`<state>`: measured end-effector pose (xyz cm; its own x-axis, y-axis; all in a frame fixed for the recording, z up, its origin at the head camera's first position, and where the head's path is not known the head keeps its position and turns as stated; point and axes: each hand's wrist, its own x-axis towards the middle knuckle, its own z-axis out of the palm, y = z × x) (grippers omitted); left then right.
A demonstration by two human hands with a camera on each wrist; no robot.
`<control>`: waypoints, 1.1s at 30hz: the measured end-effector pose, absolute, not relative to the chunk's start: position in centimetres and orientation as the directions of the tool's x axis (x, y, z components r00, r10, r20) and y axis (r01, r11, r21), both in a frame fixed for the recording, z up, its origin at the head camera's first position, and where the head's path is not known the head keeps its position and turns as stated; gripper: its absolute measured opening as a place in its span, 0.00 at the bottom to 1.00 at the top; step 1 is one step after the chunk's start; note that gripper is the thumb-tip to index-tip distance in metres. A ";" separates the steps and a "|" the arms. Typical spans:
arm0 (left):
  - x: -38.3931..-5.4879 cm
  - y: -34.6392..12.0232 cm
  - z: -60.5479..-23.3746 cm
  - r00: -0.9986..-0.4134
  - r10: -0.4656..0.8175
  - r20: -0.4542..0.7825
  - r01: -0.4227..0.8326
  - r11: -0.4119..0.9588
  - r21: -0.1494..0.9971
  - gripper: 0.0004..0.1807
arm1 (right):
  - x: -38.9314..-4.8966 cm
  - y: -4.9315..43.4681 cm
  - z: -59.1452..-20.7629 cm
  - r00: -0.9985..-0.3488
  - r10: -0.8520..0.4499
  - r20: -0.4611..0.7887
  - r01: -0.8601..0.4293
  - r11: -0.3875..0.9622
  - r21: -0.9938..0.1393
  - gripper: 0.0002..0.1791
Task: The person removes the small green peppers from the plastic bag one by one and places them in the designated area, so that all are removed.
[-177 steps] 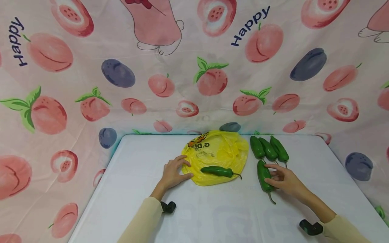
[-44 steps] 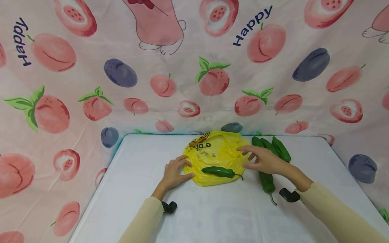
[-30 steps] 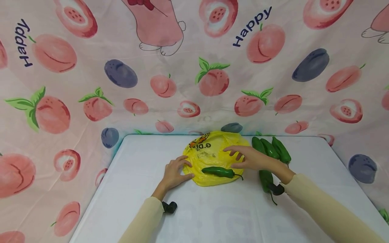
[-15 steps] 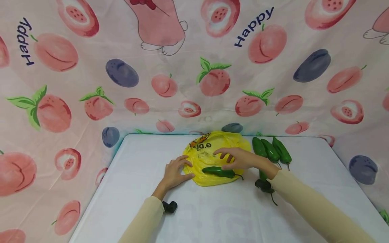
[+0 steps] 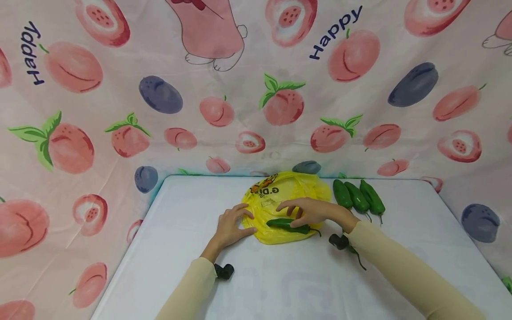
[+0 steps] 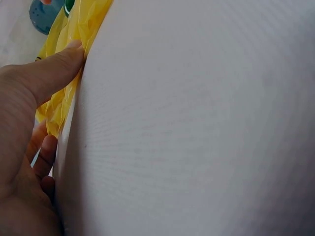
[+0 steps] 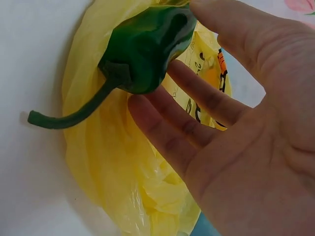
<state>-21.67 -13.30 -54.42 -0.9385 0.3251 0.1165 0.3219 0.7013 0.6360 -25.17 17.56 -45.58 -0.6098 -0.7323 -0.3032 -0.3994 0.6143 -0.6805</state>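
Note:
A green chili pepper (image 5: 282, 223) lies across a flattened yellow plastic bag (image 5: 288, 187). My right hand (image 5: 310, 210) is over it; in the right wrist view, the thumb (image 7: 209, 14) is at one side of the pepper (image 7: 147, 46) and the slightly bent fingers (image 7: 172, 140) reach the other side, without a visible grip. At the bag's left edge rests my left hand (image 5: 232, 226), fingers spread. Its thumb (image 6: 64, 66) touches the crumpled bag (image 6: 93, 22) in the left wrist view.
Three green peppers (image 5: 357, 197) lie side by side right of the bag. Nearer, another pepper (image 5: 353, 251) is mostly hidden by my right forearm and wrist camera (image 5: 339, 241). A fruit-print cloth (image 5: 224, 146) hangs behind the white table (image 5: 264, 284).
My right hand has left the near pepper on the right and moved left and slightly down to the pepper on the bag. The left hand keeps its place.

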 end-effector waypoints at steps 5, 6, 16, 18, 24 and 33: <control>-21.7 -13.3 -54.4 -0.940 0.324 0.109 0.317 0.705 0.635 0.17 | -25.3 17.2 -45.6 -0.609 -0.707 -0.359 -0.363 0.651 -0.667 0.31; -21.8 -13.3 -54.4 -0.940 0.323 0.107 0.314 0.706 0.635 0.17 | -25.3 17.2 -45.6 -0.611 -0.701 -0.369 -0.357 0.659 -0.662 0.31; -21.8 -13.3 -54.5 -0.943 0.318 0.103 0.308 0.707 0.637 0.17 | -25.4 17.1 -46.0 -0.608 -0.689 -0.394 -0.340 0.675 -0.655 0.28; -21.8 -13.3 -54.6 -0.944 0.315 0.100 0.304 0.707 0.639 0.17 | -25.3 17.1 -46.0 -0.610 -0.689 -0.391 -0.343 0.675 -0.654 0.28; -21.8 -13.2 -54.6 -0.945 0.309 0.104 0.302 0.708 0.638 0.17 | -25.4 17.1 -45.9 -0.602 -0.697 -0.390 -0.355 0.671 -0.651 0.24; -21.8 -13.2 -54.4 -0.945 0.311 0.097 0.298 0.705 0.644 0.16 | -25.8 17.2 -46.0 -0.574 -0.717 -0.394 -0.378 0.659 -0.650 0.23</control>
<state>-21.78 -13.25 -54.39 -0.9454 0.3114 0.0966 0.2979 0.7046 0.6440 -25.75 17.16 -45.99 -0.5744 -0.7175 -0.3940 -0.3777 0.6594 -0.6501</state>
